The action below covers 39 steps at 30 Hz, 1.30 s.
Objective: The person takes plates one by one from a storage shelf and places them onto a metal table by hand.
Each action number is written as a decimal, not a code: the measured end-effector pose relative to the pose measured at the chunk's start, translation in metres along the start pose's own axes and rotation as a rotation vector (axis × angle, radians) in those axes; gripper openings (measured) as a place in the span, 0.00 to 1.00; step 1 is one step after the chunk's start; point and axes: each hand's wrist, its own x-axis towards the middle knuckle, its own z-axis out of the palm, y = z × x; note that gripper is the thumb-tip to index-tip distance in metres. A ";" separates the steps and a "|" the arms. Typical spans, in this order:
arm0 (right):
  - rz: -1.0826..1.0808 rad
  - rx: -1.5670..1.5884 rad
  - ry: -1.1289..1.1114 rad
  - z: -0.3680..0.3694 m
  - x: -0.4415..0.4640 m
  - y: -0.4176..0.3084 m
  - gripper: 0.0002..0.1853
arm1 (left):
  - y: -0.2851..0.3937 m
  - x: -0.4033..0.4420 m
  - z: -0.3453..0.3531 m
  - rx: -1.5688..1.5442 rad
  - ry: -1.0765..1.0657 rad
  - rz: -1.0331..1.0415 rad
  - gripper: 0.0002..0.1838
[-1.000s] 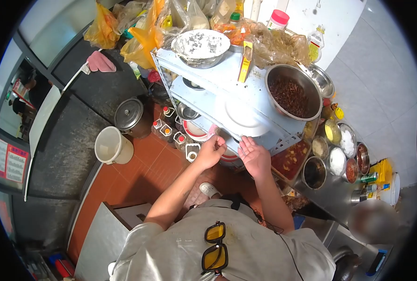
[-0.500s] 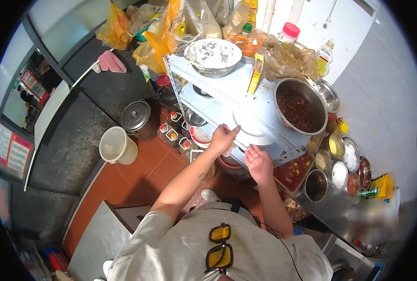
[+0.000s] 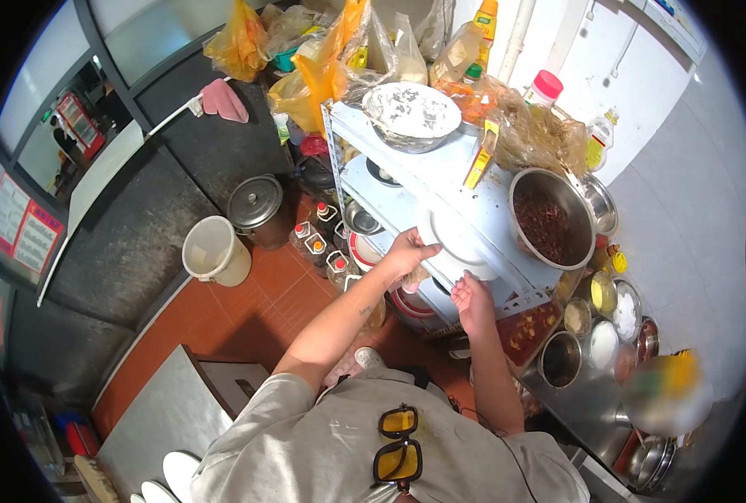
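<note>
A white plate (image 3: 455,237) lies at the middle level of the pale blue metal shelf rack (image 3: 423,186). My left hand (image 3: 409,256) is at the plate's left front edge, its thumb reaching toward the rim and its other fingers curled. Something small and brownish-pink shows just under that hand, too hidden to name. At the front of the shelf, near the plate's lower edge, my right hand (image 3: 473,304) has its fingers bent and drawn together. Whatever lies between those fingers cannot be made out.
On the rack's top stand a white-smeared bowl (image 3: 411,116), a yellow box (image 3: 482,155) and a steel pot of dark red food (image 3: 549,216). Oil jugs (image 3: 315,245), a lidded pot (image 3: 255,201) and a white bucket (image 3: 216,251) stand on the floor. Seasoning bowls (image 3: 603,345) are at right.
The view has shifted, moving the rack right and down in the frame. My left hand has come up to the plate's edge, and my right hand's spread fingers have drawn together.
</note>
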 end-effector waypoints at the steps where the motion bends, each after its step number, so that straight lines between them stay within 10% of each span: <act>1: -0.013 0.001 -0.005 0.003 -0.002 0.000 0.06 | 0.003 -0.005 0.001 0.012 0.012 0.009 0.12; 9: -0.041 -0.054 -0.165 0.022 -0.020 0.026 0.03 | 0.013 -0.078 -0.024 -0.087 0.073 0.145 0.16; 21: 0.250 -0.418 -0.702 0.087 -0.021 0.098 0.06 | -0.013 -0.254 -0.074 -0.054 0.726 0.269 0.20; 39: 0.726 -0.801 -1.460 0.164 -0.222 0.223 0.10 | -0.101 -0.546 0.046 -0.269 1.628 0.754 0.23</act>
